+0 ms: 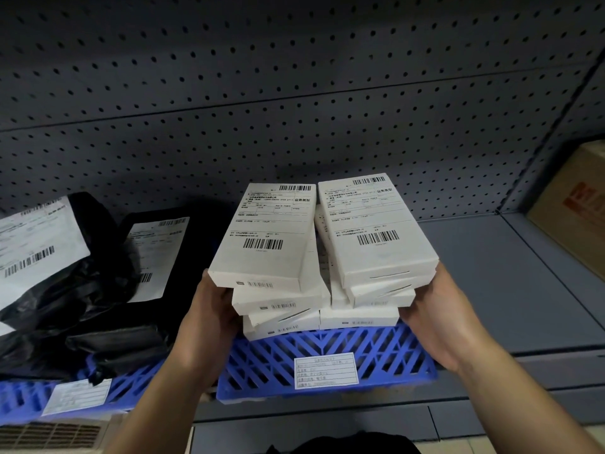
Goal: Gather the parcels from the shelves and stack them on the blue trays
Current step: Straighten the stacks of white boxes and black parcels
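Two side-by-side stacks of flat white parcel boxes (322, 253) with barcode labels stand on a blue lattice tray (327, 358) on the grey shelf. My left hand (209, 319) presses against the left side of the left stack. My right hand (438, 319) presses against the right side of the right stack, fingers reaching behind the lower boxes. Both stacks are slightly uneven. A second blue tray (23, 398) at the left carries black plastic mailer bags (82, 290) with white labels.
A grey pegboard wall (294, 109) backs the shelf. A brown cardboard box (576, 204) sits at the far right of the shelf (510, 283). A white paper label (325, 370) hangs on the front of the middle tray.
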`<act>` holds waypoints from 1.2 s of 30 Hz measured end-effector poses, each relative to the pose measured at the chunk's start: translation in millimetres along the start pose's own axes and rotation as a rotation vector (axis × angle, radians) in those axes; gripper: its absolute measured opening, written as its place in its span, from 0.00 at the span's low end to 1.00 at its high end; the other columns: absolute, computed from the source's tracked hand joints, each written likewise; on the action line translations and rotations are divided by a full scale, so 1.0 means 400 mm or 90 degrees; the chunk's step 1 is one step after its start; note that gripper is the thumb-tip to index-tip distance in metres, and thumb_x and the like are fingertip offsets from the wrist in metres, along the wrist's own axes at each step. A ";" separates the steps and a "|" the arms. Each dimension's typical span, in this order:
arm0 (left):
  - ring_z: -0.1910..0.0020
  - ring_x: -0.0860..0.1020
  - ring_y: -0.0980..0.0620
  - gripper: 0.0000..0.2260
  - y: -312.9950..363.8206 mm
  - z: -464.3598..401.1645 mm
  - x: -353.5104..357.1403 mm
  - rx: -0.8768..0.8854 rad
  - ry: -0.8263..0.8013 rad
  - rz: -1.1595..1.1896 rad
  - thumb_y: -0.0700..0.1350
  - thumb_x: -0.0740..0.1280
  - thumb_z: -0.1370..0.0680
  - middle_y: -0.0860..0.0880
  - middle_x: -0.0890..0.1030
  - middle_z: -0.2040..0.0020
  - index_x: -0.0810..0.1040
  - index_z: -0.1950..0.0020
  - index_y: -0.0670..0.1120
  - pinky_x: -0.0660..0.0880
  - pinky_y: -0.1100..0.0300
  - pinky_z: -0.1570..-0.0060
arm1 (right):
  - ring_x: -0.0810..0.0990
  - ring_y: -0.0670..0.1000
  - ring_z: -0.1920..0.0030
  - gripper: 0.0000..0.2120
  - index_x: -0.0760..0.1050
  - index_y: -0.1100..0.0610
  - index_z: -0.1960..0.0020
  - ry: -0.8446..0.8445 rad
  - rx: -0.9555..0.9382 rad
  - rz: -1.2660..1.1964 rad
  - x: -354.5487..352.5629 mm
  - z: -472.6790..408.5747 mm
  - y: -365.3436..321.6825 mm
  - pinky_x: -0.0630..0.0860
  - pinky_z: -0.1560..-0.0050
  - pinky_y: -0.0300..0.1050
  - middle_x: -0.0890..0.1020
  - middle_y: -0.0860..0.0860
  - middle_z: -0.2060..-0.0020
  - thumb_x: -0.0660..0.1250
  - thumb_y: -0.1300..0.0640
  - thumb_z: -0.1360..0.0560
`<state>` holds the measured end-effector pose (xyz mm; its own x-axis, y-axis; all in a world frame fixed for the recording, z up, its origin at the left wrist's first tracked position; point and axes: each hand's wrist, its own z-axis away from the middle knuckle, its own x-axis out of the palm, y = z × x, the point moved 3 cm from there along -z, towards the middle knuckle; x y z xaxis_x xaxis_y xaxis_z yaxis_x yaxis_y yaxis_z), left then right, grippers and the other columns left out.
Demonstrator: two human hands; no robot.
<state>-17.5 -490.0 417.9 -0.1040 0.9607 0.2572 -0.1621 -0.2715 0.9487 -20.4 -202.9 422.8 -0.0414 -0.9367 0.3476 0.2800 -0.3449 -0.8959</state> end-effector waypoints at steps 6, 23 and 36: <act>0.34 0.81 0.46 0.20 0.000 -0.001 0.006 0.026 -0.009 -0.008 0.51 0.50 0.11 0.49 0.83 0.34 0.80 0.32 0.59 0.74 0.42 0.37 | 0.83 0.49 0.39 0.29 0.86 0.37 0.49 0.019 -0.005 0.010 0.014 0.005 -0.019 0.69 0.27 0.59 0.86 0.48 0.42 0.45 0.46 0.12; 0.38 0.83 0.43 0.22 0.010 -0.024 0.031 -0.002 -0.007 -0.006 0.56 0.49 0.12 0.45 0.84 0.37 0.80 0.31 0.53 0.77 0.40 0.39 | 0.82 0.54 0.37 0.24 0.82 0.47 0.36 0.017 -0.004 0.024 -0.003 -0.049 -0.006 0.69 0.27 0.62 0.85 0.52 0.39 0.47 0.47 0.11; 0.36 0.82 0.43 0.21 0.003 -0.019 0.043 -0.002 -0.045 0.030 0.54 0.48 0.12 0.46 0.83 0.35 0.79 0.30 0.53 0.83 0.45 0.45 | 0.79 0.57 0.33 0.26 0.79 0.50 0.31 -0.010 -0.015 -0.028 0.010 -0.047 0.016 0.67 0.27 0.63 0.82 0.55 0.35 0.43 0.46 0.11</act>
<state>-26.9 -474.0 422.0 -0.0422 0.9487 0.3133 -0.1613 -0.3160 0.9350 -36.7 -209.9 413.4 -0.0384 -0.9199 0.3902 0.2563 -0.3865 -0.8860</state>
